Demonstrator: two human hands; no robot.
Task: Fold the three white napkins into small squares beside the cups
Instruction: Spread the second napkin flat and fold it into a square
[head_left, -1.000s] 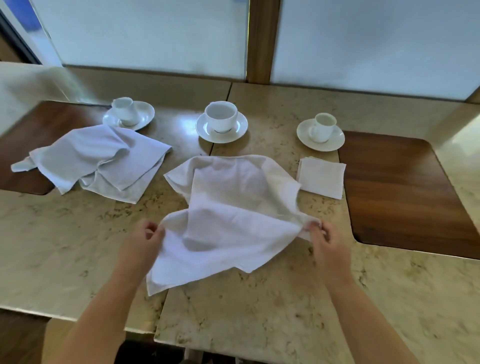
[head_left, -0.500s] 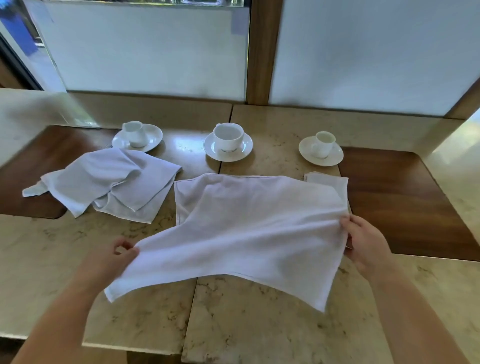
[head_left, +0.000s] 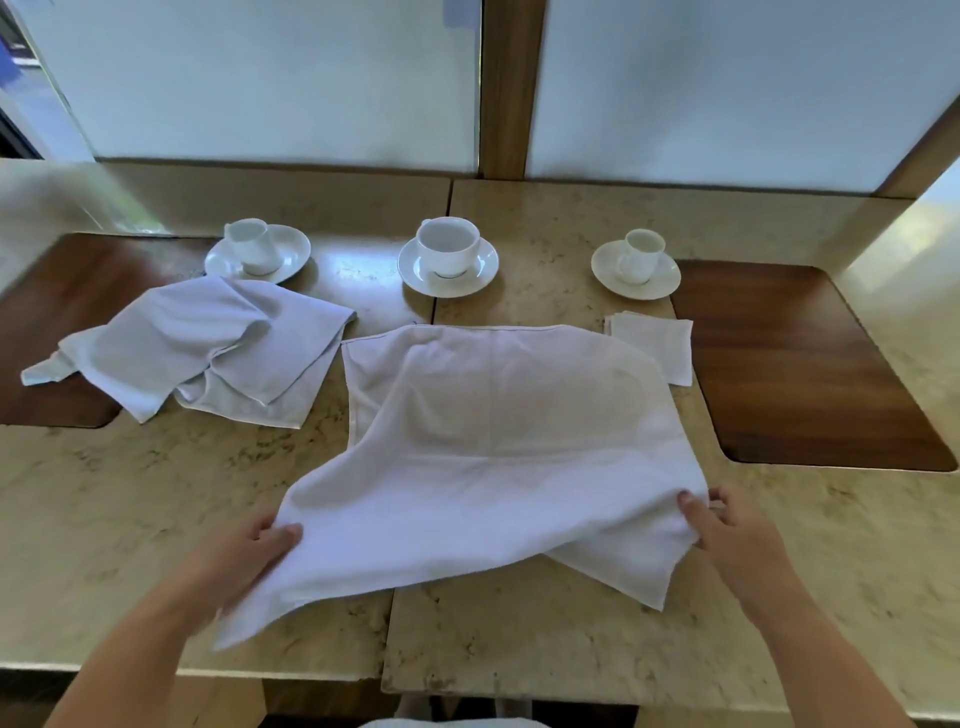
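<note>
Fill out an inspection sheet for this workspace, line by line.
Surface: marble table with dark wood insets.
Job's things: folded napkin below the right cup; middle napkin partly spread, near edge lifted; left napkin crumpled.
Clutter: nothing seen.
Grippers: left hand and right hand each pinch the middle napkin's near edge.
Cables: nothing seen.
Surroundings: frosted panels, wooden post.

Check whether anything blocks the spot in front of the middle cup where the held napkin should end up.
Nothing visible does: the napkin held by left hand and right hand already lies before the middle cup, on bare table.
</note>
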